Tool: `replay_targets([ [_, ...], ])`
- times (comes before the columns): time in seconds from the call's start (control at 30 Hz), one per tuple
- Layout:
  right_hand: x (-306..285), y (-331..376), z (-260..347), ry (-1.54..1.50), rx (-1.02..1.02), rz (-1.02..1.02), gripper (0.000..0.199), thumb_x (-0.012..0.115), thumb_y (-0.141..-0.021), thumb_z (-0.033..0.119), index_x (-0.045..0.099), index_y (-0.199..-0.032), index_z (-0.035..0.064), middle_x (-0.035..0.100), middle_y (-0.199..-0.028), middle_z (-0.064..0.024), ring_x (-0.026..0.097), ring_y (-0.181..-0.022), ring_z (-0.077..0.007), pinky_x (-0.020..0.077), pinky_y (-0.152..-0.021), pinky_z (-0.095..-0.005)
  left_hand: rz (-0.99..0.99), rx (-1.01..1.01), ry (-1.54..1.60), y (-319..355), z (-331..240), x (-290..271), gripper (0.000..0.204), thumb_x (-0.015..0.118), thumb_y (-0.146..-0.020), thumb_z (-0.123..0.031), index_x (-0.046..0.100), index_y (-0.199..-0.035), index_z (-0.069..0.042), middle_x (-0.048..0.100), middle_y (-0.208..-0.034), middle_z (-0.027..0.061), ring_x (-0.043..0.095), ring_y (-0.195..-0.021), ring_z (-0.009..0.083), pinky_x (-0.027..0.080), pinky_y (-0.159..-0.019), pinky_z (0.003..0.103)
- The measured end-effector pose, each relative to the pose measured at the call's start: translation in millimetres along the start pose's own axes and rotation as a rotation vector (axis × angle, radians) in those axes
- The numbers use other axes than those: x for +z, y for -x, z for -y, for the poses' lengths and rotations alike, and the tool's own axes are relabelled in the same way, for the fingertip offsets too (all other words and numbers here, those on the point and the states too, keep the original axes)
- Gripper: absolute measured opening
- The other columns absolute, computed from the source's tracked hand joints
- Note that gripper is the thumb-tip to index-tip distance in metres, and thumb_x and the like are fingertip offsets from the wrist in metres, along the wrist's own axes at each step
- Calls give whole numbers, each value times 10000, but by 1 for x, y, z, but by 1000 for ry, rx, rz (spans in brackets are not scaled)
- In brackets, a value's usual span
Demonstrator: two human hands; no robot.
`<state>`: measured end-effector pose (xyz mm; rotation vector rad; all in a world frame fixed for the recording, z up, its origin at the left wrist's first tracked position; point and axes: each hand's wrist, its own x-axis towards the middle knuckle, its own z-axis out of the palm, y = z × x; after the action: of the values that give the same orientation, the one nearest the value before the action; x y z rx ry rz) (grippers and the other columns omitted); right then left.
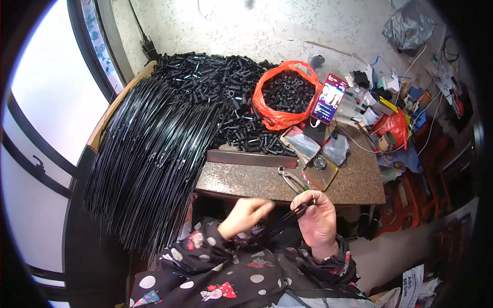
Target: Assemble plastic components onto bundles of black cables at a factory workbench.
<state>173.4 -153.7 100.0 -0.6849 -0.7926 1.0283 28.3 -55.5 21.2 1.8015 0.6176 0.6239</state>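
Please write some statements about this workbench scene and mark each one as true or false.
1. The right hand pinches thin black rods. True.
2. The orange bag holds white parts. False: it holds small black parts.
3. A big bundle of long black rods hangs over the table's left edge. True.
4. The phone has a dark screen. False: its screen is lit.
5. Pliers lie on the table. True.

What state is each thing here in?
Left hand: closed, pinching a thin black rod.
Right hand: grip shut on black rod.
Orange bag: open, full of black parts.
Phone: propped up, screen lit.
Pliers: lying on table.
Rod bundle: overhanging table edge.
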Motion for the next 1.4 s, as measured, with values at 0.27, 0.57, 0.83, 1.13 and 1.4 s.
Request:
replay_targets([
  [0.27,10,-18,2,211,-51,117,145,648,-772,-9,615,-911,-26,595,-917,-85,558,-866,-149,430,-805,-252,-277,454,-250,10,-93,-10,334,610,-787,-52,555,-1109,18,577,-829,140,599,-676,255,479,-594,290],
  [0.57,15,-10,-3,242,-155,14,184,685,-764,106,620,-877,-23,581,-843,-99,566,-831,-177,451,-783,-288,127,140,402,1,-56,-23,290,549,-822,-14,561,-1112,-19,578,-981,136,574,-854,199,450,-733,275],
  [0.83,17,6,3,203,-65,58,235,661,-793,162,539,-892,-13,600,-991,-209,597,-906,-276,474,-811,-375,93,500,-166,7,-40,-24,222,630,-749,-20,590,-967,-29,562,-717,103,572,-605,242,459,-542,301],
  [1.13,-9,41,52,-139,142,589,546,593,-800,25,339,-1279,-43,571,-1059,-267,537,-1048,-402,481,-827,-469,-391,139,-40,52,-4,-34,131,456,-856,67,553,-944,71,588,-874,116,603,-693,131,474,-629,212],
  [1.4,-7,22,37,25,-177,961,82,616,-780,79,651,-792,5,646,-843,-162,637,-787,-296,522,-681,-366,-328,267,-56,71,0,-46,151,509,-803,83,565,-943,72,604,-850,157,603,-698,183,489,-641,254],
])
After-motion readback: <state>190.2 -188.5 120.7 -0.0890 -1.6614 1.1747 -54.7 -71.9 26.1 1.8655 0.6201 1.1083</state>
